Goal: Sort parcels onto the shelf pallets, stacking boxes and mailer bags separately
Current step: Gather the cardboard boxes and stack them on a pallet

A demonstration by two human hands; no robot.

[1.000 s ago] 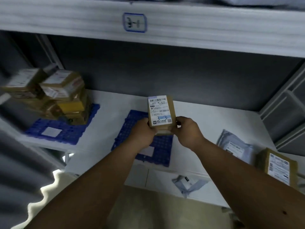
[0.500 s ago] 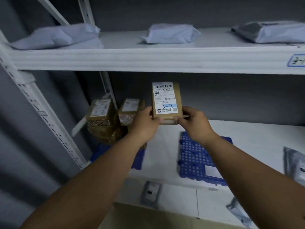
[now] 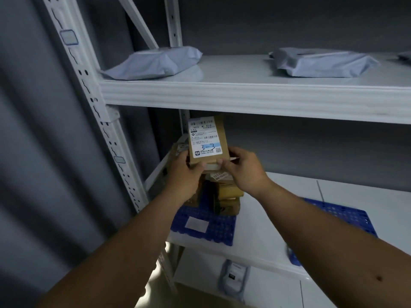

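A small brown cardboard box (image 3: 219, 138) with a white shipping label faces me, held upright over the stack of brown boxes (image 3: 226, 196). My left hand (image 3: 185, 172) grips its lower left corner and my right hand (image 3: 242, 170) pinches its lower right edge. The stack stands on a blue plastic pallet (image 3: 213, 227) at the left end of the middle shelf. A second blue pallet (image 3: 347, 216) lies to the right, partly hidden by my right forearm.
Grey mailer bags (image 3: 155, 62) (image 3: 322, 63) lie on the upper shelf (image 3: 244, 94). The white perforated upright (image 3: 93, 103) stands close on the left. A handheld scanner (image 3: 233, 278) lies on the lower shelf. The upper shelf's front edge hangs just above the held box.
The view swung left and both hands carried the box leftward, from above the middle pallet to over the stack of boxes on the left pallet.
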